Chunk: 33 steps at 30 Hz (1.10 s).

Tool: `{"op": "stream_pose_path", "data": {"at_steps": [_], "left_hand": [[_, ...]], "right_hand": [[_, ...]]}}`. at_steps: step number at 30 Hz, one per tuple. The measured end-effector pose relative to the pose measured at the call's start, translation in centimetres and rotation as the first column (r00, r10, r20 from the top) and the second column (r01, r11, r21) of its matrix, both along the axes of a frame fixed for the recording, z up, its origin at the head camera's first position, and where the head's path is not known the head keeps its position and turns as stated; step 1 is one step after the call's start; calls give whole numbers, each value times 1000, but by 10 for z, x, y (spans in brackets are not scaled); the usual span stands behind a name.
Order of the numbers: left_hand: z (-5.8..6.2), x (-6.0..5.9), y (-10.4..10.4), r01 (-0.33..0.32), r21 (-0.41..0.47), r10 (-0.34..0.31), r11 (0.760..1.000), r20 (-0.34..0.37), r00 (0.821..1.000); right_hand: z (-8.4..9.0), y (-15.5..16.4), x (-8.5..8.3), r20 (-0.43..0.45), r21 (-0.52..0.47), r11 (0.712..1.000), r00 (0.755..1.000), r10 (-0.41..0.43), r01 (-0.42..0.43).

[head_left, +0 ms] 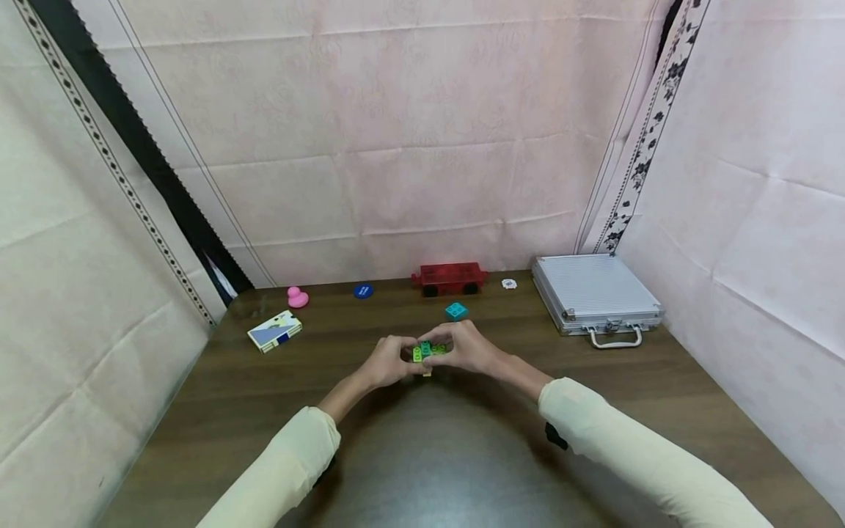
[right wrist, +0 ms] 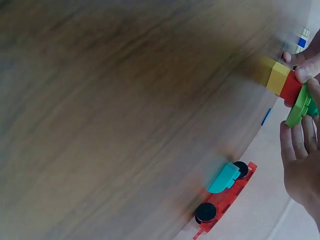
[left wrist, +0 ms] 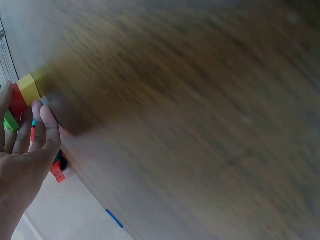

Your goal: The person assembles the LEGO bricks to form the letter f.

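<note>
A small brick stack [head_left: 427, 354] of yellow, red and green bricks stands at the middle of the brown table [head_left: 422, 455]. My left hand [head_left: 404, 353] pinches it from the left and my right hand [head_left: 441, 340] from the right, both with curled fingers. The left wrist view shows the brick stack [left wrist: 22, 95] by the left hand's fingertips [left wrist: 42, 117]. In the right wrist view the brick stack [right wrist: 282, 82] leans over the tabletop, with the right hand's fingers [right wrist: 299, 145] at its green end.
A teal brick [head_left: 456, 311] lies just behind the hands. A red wheeled chassis [head_left: 450, 279], a blue disc [head_left: 363, 291], a pink duck [head_left: 297, 297] and a white chip [head_left: 509, 284] sit along the back. A silver case [head_left: 594, 293] is at right, a card box [head_left: 275, 331] at left.
</note>
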State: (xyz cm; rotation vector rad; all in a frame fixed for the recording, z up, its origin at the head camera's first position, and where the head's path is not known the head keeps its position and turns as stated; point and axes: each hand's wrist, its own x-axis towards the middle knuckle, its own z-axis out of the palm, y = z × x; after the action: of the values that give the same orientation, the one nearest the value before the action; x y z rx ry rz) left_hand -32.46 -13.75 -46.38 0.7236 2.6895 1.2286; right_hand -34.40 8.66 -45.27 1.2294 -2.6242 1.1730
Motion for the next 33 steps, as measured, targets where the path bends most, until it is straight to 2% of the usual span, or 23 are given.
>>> {"op": "stream_pose_path", "data": {"at_steps": [14,23,27,33], "left_hand": [[3,-3,0,6,-14,-6,1000,9,1000],[5,-2,-2,-4,-29,4,1000,3,1000],[5,0,-1,-28,-28,29,999,11,1000],[1,1,2,-35,-32,37,999,35,999]], "right_hand": [[8,1,-3,-53,50,998,998,29,-26],[17,8,-12,-84,43,997,994,64,-61],[17,18,-22,-82,22,999,996,37,-35],[6,40,-43,-77,-2,997,994,-82,82]]}}
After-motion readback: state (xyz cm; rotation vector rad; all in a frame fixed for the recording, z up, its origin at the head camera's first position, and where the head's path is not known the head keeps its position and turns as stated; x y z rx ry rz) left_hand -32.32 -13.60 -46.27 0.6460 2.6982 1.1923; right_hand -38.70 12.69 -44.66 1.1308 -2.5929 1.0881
